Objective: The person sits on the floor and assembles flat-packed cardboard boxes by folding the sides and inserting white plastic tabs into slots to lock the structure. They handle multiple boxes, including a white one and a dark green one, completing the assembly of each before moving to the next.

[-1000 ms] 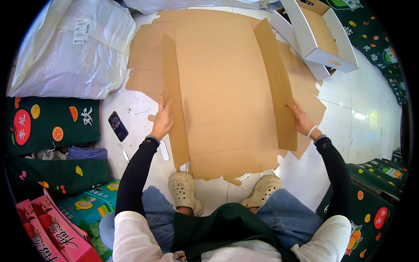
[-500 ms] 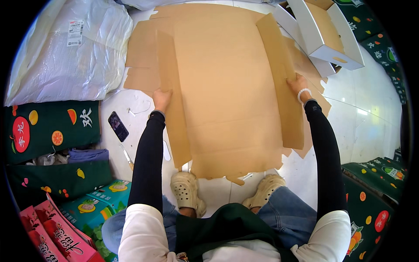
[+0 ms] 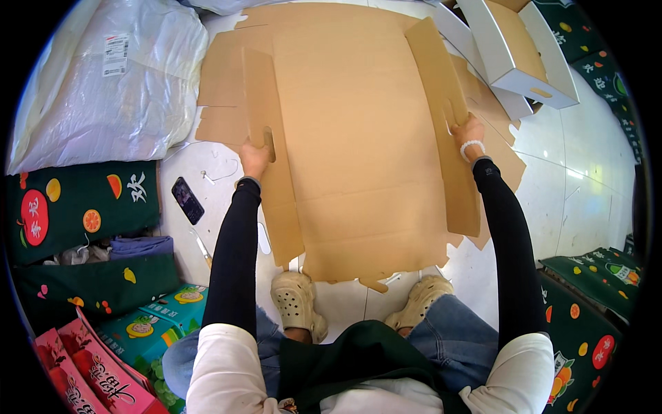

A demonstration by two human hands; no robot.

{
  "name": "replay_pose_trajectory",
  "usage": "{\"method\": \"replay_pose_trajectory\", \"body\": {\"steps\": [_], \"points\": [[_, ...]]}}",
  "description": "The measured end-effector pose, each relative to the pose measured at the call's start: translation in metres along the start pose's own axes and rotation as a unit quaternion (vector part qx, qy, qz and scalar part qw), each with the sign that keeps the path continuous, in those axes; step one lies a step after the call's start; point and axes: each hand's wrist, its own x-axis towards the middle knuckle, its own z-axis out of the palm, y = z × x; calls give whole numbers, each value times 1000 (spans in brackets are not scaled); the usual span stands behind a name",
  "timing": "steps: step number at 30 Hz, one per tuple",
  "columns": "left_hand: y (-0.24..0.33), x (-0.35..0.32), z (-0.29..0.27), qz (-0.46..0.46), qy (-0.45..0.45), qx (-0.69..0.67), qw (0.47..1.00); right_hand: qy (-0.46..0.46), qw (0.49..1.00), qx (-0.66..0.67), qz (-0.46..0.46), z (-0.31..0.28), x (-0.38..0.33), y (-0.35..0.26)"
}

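Observation:
A large brown cardboard box blank [image 3: 358, 138] lies brown side up on the floor in front of me. Both its long side flaps stand folded up. My left hand [image 3: 255, 159] is closed at the outer side of the left flap [image 3: 279, 200], by a handle slot whose small tab [image 3: 269, 143] is pushed inward. At the right flap [image 3: 458, 196], my right hand [image 3: 470, 132] grips from outside, beside its handle slot. Flap and slot partly hide the fingertips of both hands.
White cardboard boxes [image 3: 514, 79] are stacked at the back right. A plastic-wrapped package [image 3: 148, 90] lies at the far left. On the floor to the left are a phone [image 3: 187, 200] and a knife [image 3: 202, 248]. Pink boxes [image 3: 89, 359] stand at the lower left.
My hands have shifted slightly along the flaps, the right one a little inward. Handle slots now show opened in both flaps, with a tab pushed in on the left.

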Motion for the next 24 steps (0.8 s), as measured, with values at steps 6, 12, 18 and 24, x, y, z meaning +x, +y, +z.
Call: {"method": "replay_pose_trajectory", "body": {"steps": [6,12,18,24], "points": [[7,-4,10,31,-4,-29,999,3,999,42,9,-3,-2,1],[-8,8,23,-105,-125,-231,959,-122,986,88,72,-15,8,-3],[-27,17,36,23,-36,-97,994,-83,995,39,31,-3,10,-4],[-2,3,42,26,-27,-58,998,78,977,-192,-50,14,13,36]]}}
